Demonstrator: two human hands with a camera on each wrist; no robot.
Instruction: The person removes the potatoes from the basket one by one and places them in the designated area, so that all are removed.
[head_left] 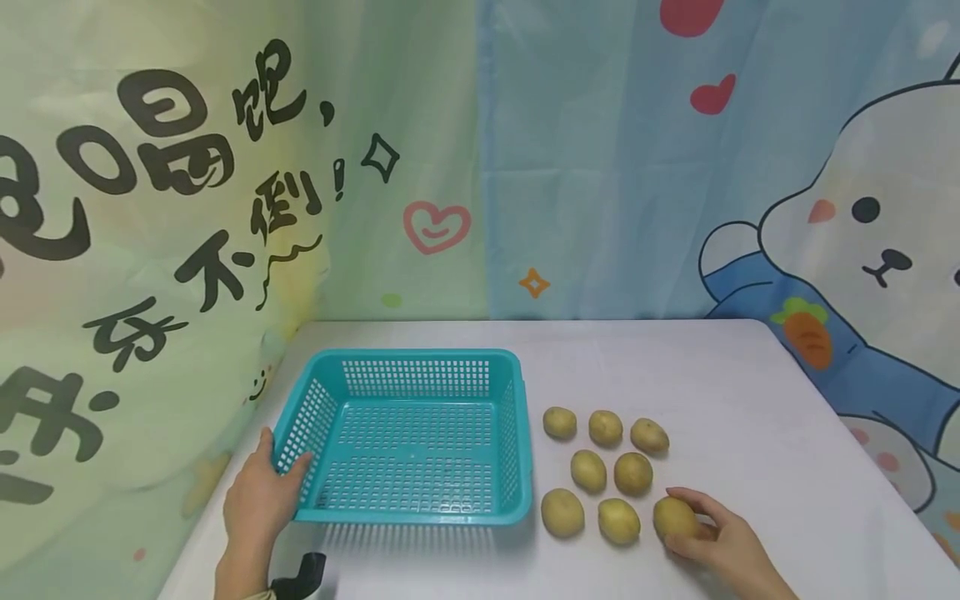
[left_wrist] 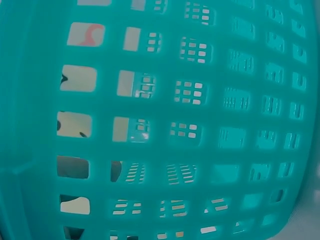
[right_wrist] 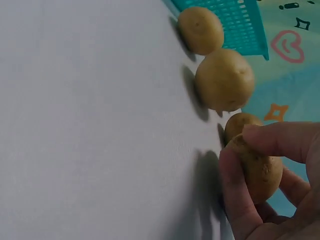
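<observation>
A turquoise plastic basket [head_left: 416, 446] with slotted walls stands on the left half of the table, nothing lying inside. My left hand [head_left: 258, 500] grips its left rim near the front corner, thumb over the inner side. The basket's perforated wall [left_wrist: 165, 105] fills the left wrist view, which hides the hand. At the front right of a group of potatoes, my right hand [head_left: 720, 542] pinches a potato [right_wrist: 262, 175] between thumb and fingers. Several other potatoes lie in loose rows beside the basket, among them a potato [head_left: 618, 522] just left of the held one.
Under everything is a white tabletop [head_left: 772, 417], its far edge against a printed curtain [head_left: 585, 167] with hearts and a cartoon animal. A black strap piece [head_left: 300, 577] shows at the left wrist, close to the basket's front.
</observation>
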